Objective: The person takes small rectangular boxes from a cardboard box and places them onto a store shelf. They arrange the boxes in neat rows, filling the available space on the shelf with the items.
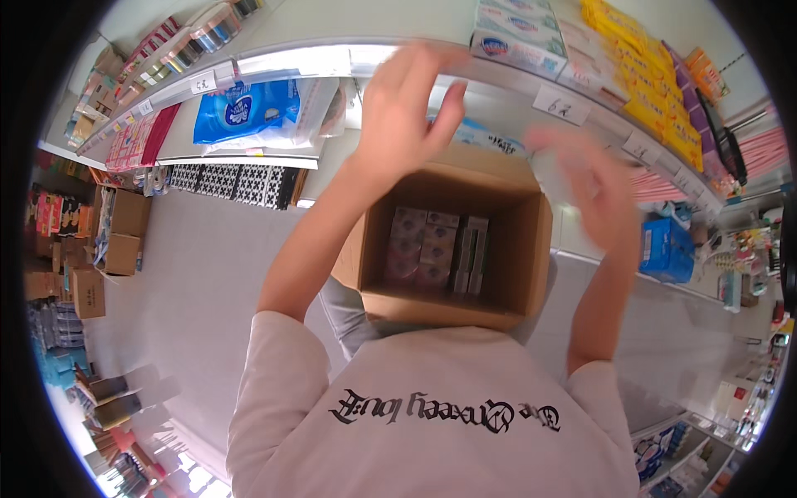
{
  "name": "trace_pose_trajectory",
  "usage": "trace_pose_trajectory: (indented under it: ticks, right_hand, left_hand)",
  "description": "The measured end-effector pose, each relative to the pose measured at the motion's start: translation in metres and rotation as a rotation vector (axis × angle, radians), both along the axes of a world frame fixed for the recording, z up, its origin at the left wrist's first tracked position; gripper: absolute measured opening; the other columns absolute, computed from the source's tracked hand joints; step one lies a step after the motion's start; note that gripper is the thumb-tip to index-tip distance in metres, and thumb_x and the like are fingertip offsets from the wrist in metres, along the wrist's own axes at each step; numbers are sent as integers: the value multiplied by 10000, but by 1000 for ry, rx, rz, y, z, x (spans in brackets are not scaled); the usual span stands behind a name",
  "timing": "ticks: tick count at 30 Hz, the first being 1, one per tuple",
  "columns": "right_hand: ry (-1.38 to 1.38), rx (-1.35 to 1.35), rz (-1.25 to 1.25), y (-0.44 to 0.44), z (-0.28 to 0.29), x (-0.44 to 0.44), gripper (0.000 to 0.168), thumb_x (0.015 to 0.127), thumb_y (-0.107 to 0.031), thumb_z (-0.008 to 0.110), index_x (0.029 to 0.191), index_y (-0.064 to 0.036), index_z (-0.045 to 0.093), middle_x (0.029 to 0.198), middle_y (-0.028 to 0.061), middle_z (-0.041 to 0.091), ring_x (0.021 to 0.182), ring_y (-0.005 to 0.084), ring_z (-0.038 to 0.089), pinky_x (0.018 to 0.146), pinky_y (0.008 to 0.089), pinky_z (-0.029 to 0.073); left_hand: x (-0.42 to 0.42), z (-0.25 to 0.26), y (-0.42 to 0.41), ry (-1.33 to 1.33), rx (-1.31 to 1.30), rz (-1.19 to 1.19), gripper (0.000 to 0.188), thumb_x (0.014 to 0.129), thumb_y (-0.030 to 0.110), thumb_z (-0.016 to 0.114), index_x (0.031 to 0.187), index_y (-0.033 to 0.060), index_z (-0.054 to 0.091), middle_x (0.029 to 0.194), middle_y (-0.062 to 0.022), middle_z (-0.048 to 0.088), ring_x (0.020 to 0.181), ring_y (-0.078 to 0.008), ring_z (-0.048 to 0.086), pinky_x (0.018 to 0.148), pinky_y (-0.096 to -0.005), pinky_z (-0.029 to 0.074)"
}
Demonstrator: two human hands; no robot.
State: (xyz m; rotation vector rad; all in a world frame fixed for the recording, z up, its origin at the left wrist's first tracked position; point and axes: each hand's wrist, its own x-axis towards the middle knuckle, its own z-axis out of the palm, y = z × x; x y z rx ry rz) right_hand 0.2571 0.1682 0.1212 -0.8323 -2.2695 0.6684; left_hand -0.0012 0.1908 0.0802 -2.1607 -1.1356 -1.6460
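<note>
My left hand (pixel 405 112) is raised over the far-left rim of an open cardboard box (pixel 532 249), in front of the shelf edge (pixel 292 62). Its thumb and fingers are apart, with nothing seen between them. Blurred by motion, my right hand (pixel 588 180) hovers to the right of the box, fingers spread and no object visible in it. The carton rests at my lap. Inside stand several small packaged boxes (pixel 423 246), and narrower upright packs (pixel 472 255) lie beside them. A stacked white-and-green boxed soap pack (pixel 520 37) sits on the upper shelf, just right of my left fingertips.
Yellow packets (pixel 654 87) line the upper shelf at right, beside white-and-pink boxes (pixel 591 62). Blue wipes packs (pixel 246 112) sit on the lower shelf at left. A blue package (pixel 666 249) stands low at right. Cardboard cartons (pixel 124 227) are on the far left.
</note>
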Motion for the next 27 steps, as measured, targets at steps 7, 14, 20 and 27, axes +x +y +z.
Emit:
trace_pose_trajectory:
  ticks: [7, 14, 20, 27]
  right_hand:
    - [-287, -516, 69, -56, -202, 7, 271, 956, -136, 557, 1186, -60, 677, 1006, 175, 730, 940, 374, 692, 822, 446, 552]
    - [-546, -571, 75, -64, -248, 1, 328, 910, -165, 563, 1205, -74, 674, 996, 209, 714, 936, 409, 672, 820, 498, 541]
    - [-582, -631, 38, -61, -246, 2, 321, 895, -158, 561, 1188, -76, 666, 1003, 218, 713, 944, 419, 675, 831, 520, 541]
    - [-566, -645, 31, -68, -249, 1, 284, 894, -173, 582, 1147, -69, 658, 994, 231, 711, 955, 422, 678, 832, 530, 546]
  left_hand:
    - [32, -149, -46, 768, -1106, -162, 230, 885, 227, 679, 1075, 100, 707, 1020, -131, 723, 971, -312, 701, 822, -450, 560]
    - [39, -339, -3, 1296, -1481, -104, 452, 824, 281, 730, 1247, 124, 699, 1258, -151, 686, 1141, -301, 674, 939, -446, 545]
    - [2, -472, -1, 1198, -1504, 106, 349, 894, 242, 615, 1193, 94, 717, 1232, -148, 693, 1099, -301, 679, 886, -463, 538]
    - [2, -529, -42, 1136, -1099, 515, 311, 925, 229, 552, 1143, 100, 734, 1150, -149, 710, 1017, -257, 679, 789, -483, 512]
